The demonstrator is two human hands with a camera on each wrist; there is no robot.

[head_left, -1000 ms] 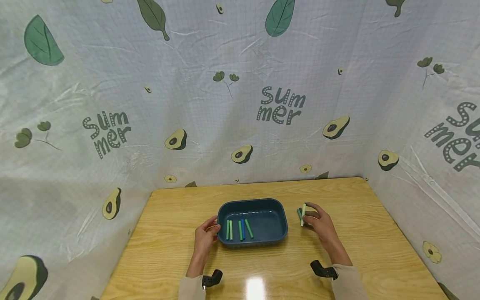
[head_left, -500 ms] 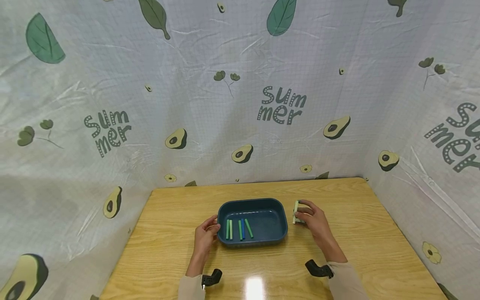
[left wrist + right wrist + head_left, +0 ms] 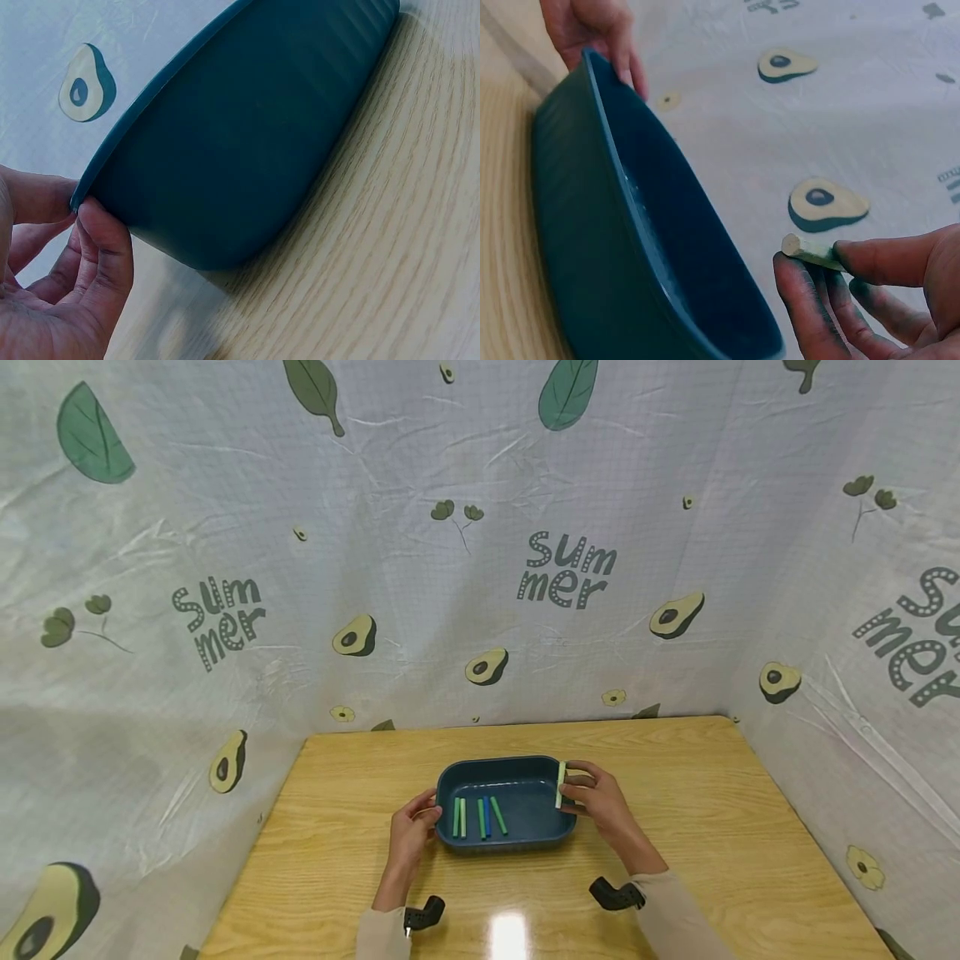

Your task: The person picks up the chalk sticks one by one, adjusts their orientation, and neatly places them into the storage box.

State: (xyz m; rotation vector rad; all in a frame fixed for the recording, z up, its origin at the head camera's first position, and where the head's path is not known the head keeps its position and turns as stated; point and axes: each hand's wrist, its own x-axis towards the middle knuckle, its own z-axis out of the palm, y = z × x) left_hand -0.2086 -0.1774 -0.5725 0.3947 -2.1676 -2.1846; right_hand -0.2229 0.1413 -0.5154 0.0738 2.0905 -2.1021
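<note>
A dark blue plastic tray (image 3: pixel 525 843) sits on the table with several green, pale green and blue chalk sticks (image 3: pixel 486 818) in its left half. My left hand (image 3: pixel 412 833) pinches the tray's left rim between thumb and fingers, as the left wrist view shows up close. Over the tray's right edge, my right hand (image 3: pixel 600 802) holds a pale green chalk stick (image 3: pixel 561 785) between thumb and fingertips. In the right wrist view, dark greenish dust coats the fingertips (image 3: pixel 799 289) around that chalk (image 3: pixel 810 251).
The wooden table (image 3: pixel 360 768) runs back to a white sheet (image 3: pixel 412 568) printed with avocados and leaves, which also hangs along both sides. Each wrist carries a black camera mount (image 3: pixel 617 893).
My right hand has moved left with the pale chalk, from the table beside the tray to its right edge. Darker green pieces seen by that hand earlier no longer show. The left hand stays put.
</note>
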